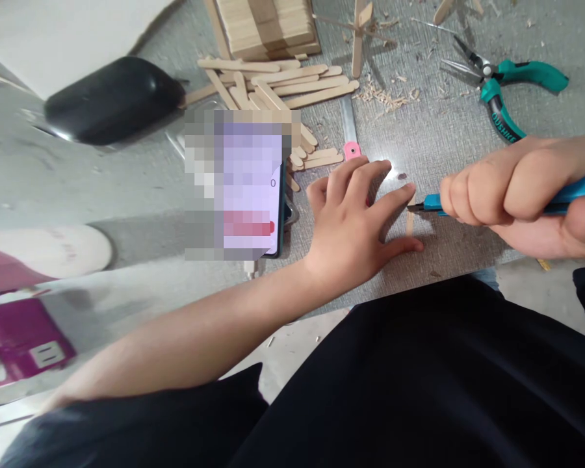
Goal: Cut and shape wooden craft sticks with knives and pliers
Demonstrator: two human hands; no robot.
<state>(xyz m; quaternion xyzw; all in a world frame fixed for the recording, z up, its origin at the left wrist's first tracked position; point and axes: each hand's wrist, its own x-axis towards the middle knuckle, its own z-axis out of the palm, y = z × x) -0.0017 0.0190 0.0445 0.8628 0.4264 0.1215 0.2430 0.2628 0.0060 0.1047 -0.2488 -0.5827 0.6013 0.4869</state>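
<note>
My left hand (353, 211) rests palm down on the grey table, its fingers spread and holding nothing. A short strip of wood (410, 221) lies between its index fingertip and thumb. My right hand (526, 195) is closed around a blue utility knife (433, 204), whose dark pointed tip meets the wood strip beside my left index finger. Just beyond my left fingers lies a flat metal tool with a pink end (352, 150), partly hidden under the hand.
Green-handled pliers (492, 81) lie open at the upper right. Loose craft sticks (283, 81) and wood shavings (385, 97) are scattered near a bundled stack of sticks (268, 26). A phone (251, 188), a black rounded case (114, 101) and a purple power socket (24, 341) are to the left.
</note>
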